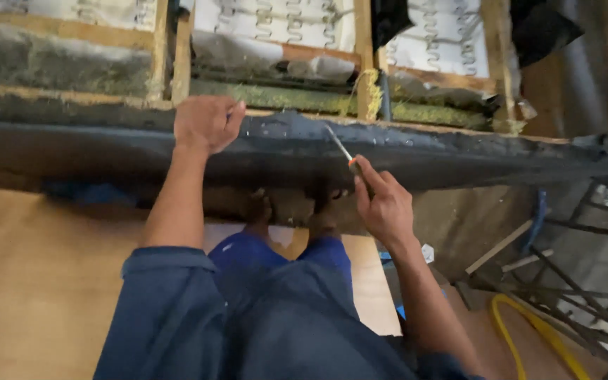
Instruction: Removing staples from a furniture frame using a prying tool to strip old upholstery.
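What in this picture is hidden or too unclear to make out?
Head view, the only one:
- Left hand: its fingertips curl over the dark fabric edge, so what they pinch is hidden.
- Screwdriver: its handle is buried in the right hand; the thin tip is too small to tell what it touches.
- Wooden frame: cut off by the top edge.
- Yellow hose: runs off the bottom edge.

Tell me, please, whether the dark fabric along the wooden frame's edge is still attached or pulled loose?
Cannot tell for certain: the dark fabric lies over the frame edge, gripped by the left hand, while the right hand points a screwdriver at it.

Screwdriver [339,144] handle inside right grip [381,204]
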